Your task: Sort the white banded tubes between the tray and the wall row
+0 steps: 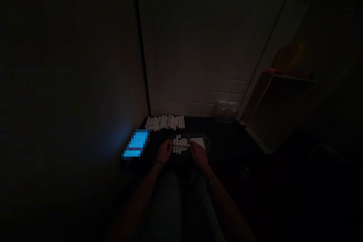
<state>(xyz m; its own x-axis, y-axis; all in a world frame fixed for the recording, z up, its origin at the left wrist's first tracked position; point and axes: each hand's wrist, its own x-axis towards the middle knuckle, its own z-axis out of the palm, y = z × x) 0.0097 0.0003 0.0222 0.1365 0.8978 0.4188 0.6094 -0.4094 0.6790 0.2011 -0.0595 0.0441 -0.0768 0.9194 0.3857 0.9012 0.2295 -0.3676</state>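
The scene is very dark. A white marker (182, 144) lies level between my hands, above a clear plastic case (208, 143). My left hand (165, 151) is closed around its left end, and my right hand (199, 155) pinches its right end. Inside the left part of the case, a few white markers (177, 149) stand side by side. A white sheet or card (198, 142) shows in the right part. Behind the case, several white markers (164, 122) lie in a row on the dark table (227, 140).
A glowing blue screen (136, 143), pixelated, is at the table's left side. Two clear packages (227, 112) stand at the back right against the pale wall (204, 45). To the right is a shelf unit (295, 77) with reddish items on top. My knees are below the table edge.
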